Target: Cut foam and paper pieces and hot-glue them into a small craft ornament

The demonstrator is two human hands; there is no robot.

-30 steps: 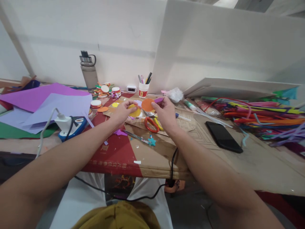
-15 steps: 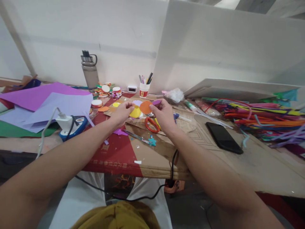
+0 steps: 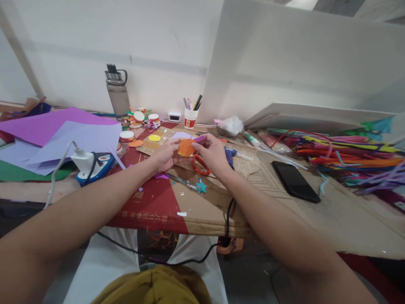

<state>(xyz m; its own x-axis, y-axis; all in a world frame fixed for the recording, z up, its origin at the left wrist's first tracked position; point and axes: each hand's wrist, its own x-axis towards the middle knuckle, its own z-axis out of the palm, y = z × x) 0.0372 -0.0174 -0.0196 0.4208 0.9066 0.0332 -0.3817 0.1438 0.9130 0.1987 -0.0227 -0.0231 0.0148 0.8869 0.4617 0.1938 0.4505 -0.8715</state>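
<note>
Over the middle of the table, my left hand (image 3: 166, 156) is closed on a yellow paper circle, of which only a thin rim shows. An orange paper circle (image 3: 186, 147) lies over it, nearly lined up with it. My right hand (image 3: 212, 153) pinches the orange circle at its right edge, and a purple paper piece (image 3: 200, 138) sticks out above its fingers. Just below the right fingers are orange-handled scissors (image 3: 201, 166). Behind the hands, a lilac paper piece (image 3: 182, 135) is partly covered, and a yellow circle (image 3: 154, 138) lies to the left.
A pen with a blue star (image 3: 201, 186) lies nearer me. At right are a blue glue gun (image 3: 230, 154), a phone (image 3: 295, 181) and pipe cleaners (image 3: 351, 156). At left are paper sheets (image 3: 76, 141) and a power strip (image 3: 98, 169). A bottle (image 3: 117, 95) and pen cup (image 3: 190, 117) stand behind.
My hands have come closer together. The orange circle has moved left onto the yellow one, which is now mostly covered.
</note>
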